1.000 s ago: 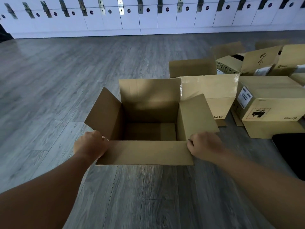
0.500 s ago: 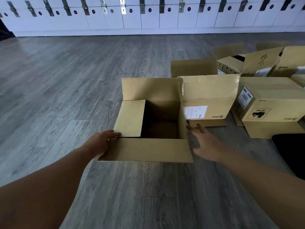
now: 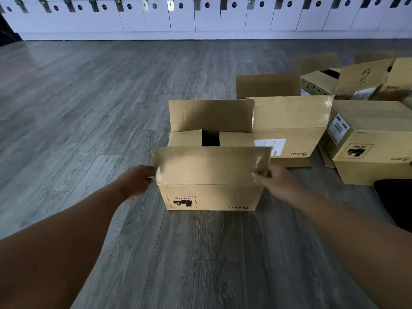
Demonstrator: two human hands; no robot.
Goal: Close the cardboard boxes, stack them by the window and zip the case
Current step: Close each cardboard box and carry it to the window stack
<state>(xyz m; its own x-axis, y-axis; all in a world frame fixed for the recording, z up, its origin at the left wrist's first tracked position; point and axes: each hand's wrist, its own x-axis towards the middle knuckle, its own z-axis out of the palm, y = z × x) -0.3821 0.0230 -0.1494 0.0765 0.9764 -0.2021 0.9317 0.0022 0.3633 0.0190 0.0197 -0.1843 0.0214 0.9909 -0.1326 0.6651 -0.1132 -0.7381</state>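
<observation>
- Brown cardboard box (image 3: 211, 197) on the grey wood floor (image 3: 89, 108), straight ahead — both short side flaps lie folded in, a dark gap between them.
- Left hand (image 3: 138, 181) and right hand (image 3: 274, 181) pinch the ends of the near long flap (image 3: 211, 165), which stands half-raised.
- Next, I judge: push it down flat, then fold the far flap (image 3: 211, 115) over.
- Hidden: box contents, fingertips behind the flap; the black case (image 3: 394, 201) is cut off at right — no window in view.

"UN 3481" and "PICO" are printed upside down on the near box (image 3: 209, 197). "PICO" is also read on the middle box (image 3: 289, 141) and the right box (image 3: 374, 161).
</observation>
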